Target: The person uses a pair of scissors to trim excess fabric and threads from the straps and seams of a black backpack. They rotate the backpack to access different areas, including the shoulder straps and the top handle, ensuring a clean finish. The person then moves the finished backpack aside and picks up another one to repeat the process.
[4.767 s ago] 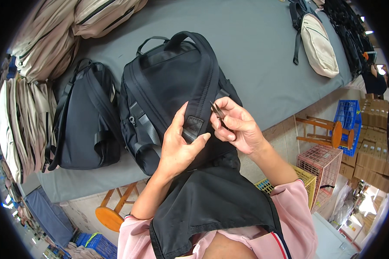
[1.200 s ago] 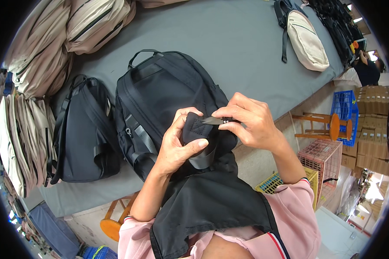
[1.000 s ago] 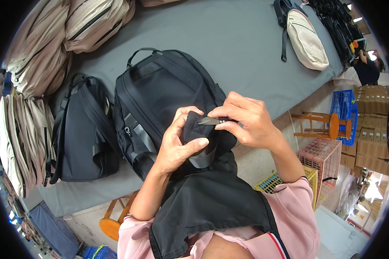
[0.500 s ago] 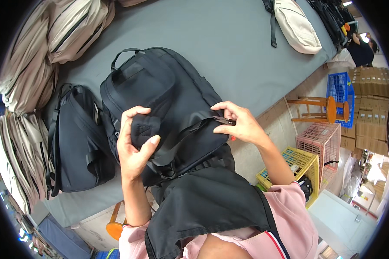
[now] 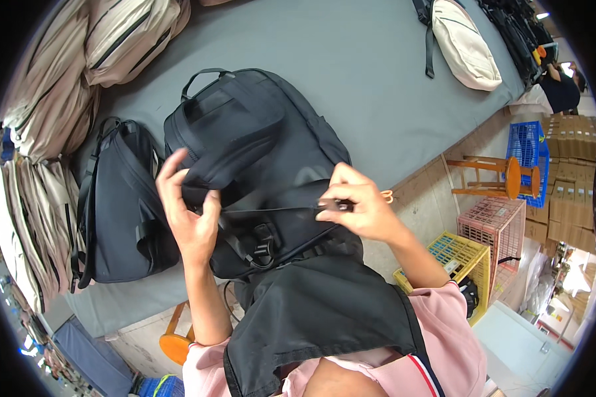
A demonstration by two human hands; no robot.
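Observation:
A large black backpack (image 5: 291, 142) lies on the grey-covered table, its near end against my apron. My left hand (image 5: 191, 215) is at its left side, thumb and fingers around the lower part of a padded shoulder strap (image 5: 235, 162); the fingertips are slightly blurred. From there a narrow webbing strap (image 5: 268, 211) stretches across to my right hand (image 5: 364, 206). That hand is closed around small dark thread snips (image 5: 340, 206), its fingertips at the webbing's end. Below the webbing, a black buckle (image 5: 263, 248) rests on the backpack.
Another black backpack (image 5: 122, 212) lies to the left, beside stacked beige bags (image 5: 36, 231). A cream bag (image 5: 467, 46) lies at the far right of the table (image 5: 377, 79). Beyond the right edge stand wooden stools (image 5: 512, 177), a yellow crate (image 5: 453, 261), a pink crate (image 5: 493, 225) and cartons (image 5: 569, 178).
My left hand has shifted left and the webbing is now drawn straight between my hands. My right hand has moved slightly down, and the buckle has come into clearer view.

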